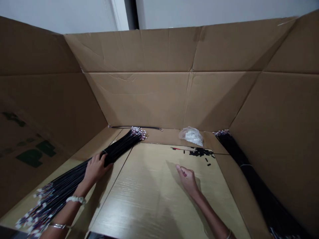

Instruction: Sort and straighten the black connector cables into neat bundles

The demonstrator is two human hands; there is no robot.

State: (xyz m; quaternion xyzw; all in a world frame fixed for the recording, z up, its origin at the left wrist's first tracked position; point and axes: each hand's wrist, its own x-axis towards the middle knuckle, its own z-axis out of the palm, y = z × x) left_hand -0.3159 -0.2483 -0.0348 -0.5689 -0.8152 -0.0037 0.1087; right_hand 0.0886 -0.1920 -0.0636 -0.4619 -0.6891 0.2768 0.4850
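My left hand (96, 168) grips a long bundle of black wires (122, 145) that runs diagonally across the left side, with small white connectors and coloured leads at both ends. My right hand (188, 181) rests low over a pale wood-grain board (149, 192), its fingertips close together. Whether they pinch anything is hard to tell. Nearest to them, a scatter of small black pieces (200, 152) lies at the board's far edge. A second black wire bundle (243, 162) lies along the right side, tied near its middle.
Tall cardboard walls (139, 49) surround the work area on the left, back and right. A clear plastic bag of white parts (191, 136) sits at the back. A single black wire (134, 127) lies along the back wall. The left wall (32, 157) bears green print.
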